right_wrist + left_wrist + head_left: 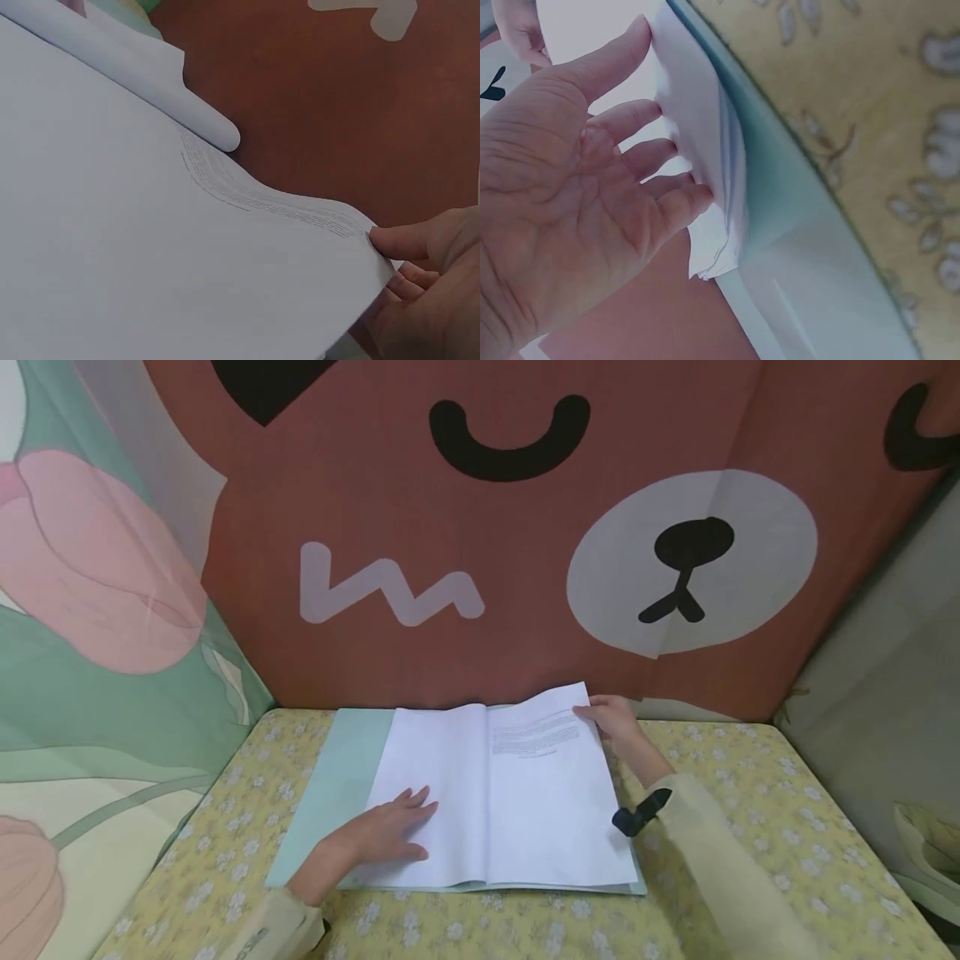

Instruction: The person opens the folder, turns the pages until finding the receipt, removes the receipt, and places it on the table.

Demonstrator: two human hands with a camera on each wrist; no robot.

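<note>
A light green folder (330, 777) lies spread on the table with white sheets in it. My left hand (390, 828) rests with spread, straight fingers on the blank left page (435, 760). In the left wrist view the left hand (592, 165) touches the stack of turned sheets (697, 112), whose edges curve up from the green cover. My right hand (611, 718) pinches the right page (555, 810) near its upper outer corner, lifting that corner. Printed lines cross the top of this page; in the right wrist view the thumb (405, 241) presses on its face.
A yellow flowered cloth (750, 827) covers the table. Behind it hangs a brown curtain (525, 643) with a bear face, close to the folder's far edge. A green and pink printed cloth (97, 693) hangs at the left. A dark strap (641, 812) sits at the right wrist.
</note>
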